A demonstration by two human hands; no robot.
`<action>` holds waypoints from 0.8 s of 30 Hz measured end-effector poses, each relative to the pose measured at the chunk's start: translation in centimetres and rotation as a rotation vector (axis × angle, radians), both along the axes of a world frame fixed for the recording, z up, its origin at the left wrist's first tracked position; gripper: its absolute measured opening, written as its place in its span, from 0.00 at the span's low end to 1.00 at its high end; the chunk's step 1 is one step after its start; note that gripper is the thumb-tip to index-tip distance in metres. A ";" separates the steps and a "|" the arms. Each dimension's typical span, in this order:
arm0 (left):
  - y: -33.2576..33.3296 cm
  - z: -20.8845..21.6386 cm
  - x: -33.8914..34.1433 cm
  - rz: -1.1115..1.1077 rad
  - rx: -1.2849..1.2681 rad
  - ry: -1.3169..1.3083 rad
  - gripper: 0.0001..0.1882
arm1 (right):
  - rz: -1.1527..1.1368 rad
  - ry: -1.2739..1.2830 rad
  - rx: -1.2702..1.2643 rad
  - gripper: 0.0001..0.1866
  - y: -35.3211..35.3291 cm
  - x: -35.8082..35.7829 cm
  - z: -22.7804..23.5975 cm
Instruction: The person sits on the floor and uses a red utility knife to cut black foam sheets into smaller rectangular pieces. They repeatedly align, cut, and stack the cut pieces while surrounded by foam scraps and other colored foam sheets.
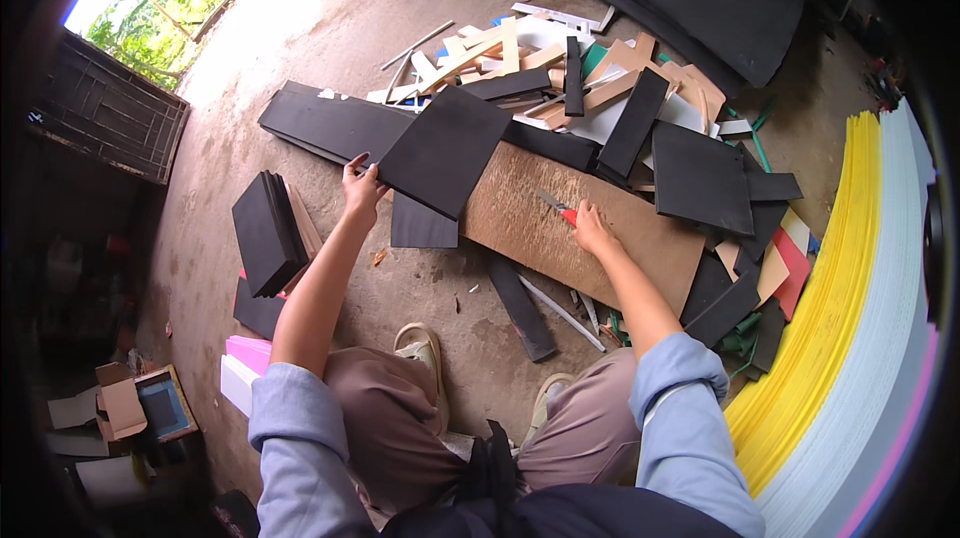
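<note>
My left hand (362, 188) grips a black foam sheet (447, 150) by its near left corner, fingers closed on the edge. The sheet is roughly square and overlaps the left end of a worn brown board (630, 263). In my right hand (592, 228) is a utility knife (570, 216) with a red handle, its blade pointing up and left above the scored board. Long black sheets (325, 123) lie beyond my left hand. A smaller black piece (422, 223) is on the floor beneath the held sheet's near edge.
Mixed offcuts (510, 48) are heaped beyond the board. Another black square (700, 178) rests at its right. A stack of black pieces (268, 235) stands left of my left forearm. Tall yellow sheets (815, 338) and pale blue sheets (865, 358) line the right side.
</note>
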State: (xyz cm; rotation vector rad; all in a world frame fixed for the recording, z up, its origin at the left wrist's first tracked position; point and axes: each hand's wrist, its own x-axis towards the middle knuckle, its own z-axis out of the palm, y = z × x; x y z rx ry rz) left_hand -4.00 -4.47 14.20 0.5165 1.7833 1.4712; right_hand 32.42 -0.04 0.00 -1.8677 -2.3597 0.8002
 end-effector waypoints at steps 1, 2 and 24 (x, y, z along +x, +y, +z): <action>-0.6 -0.2 -0.4 0.013 -0.025 0.010 0.16 | 0.025 -0.005 0.011 0.27 0.0 -0.2 -0.1; -1.3 -0.5 -0.8 0.026 -0.038 0.004 0.16 | 0.051 -0.009 0.020 0.28 -0.2 -0.3 -0.3; -20.3 4.3 -17.2 0.668 0.338 -0.022 0.11 | 0.195 1.113 -0.780 0.25 -13.5 -37.3 17.9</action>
